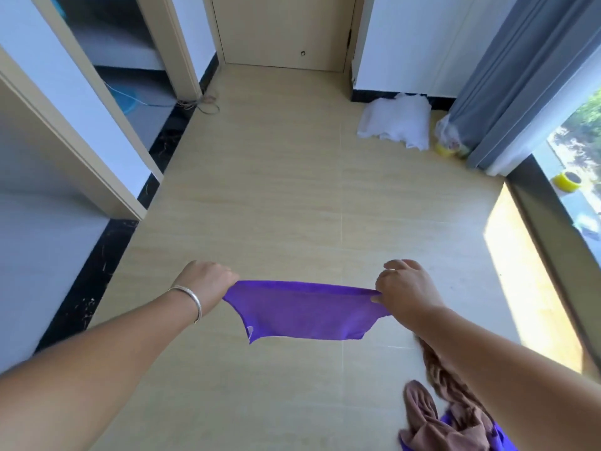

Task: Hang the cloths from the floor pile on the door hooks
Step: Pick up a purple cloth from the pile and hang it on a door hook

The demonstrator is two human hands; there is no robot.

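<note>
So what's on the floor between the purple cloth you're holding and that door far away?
Nothing: the head view shows only bare tan floor between the purple cloth and the door. The white bundle lies off to the right.

Pale beige floor tiles (292,196) run ahead to a closed light-wood door (283,27) in the far wall. White walls (406,40) meet the floor at a black skirting strip (97,271) along the left side. Two doorways with cream frames (78,151) open on the left. On the right, a grey curtain (520,76) hangs beside a large window (579,157), and sunlight falls in a bright patch (527,281) on the tiles below its dark sill (546,229). A loose cable (208,104) lies by the far-left door frame.
</note>
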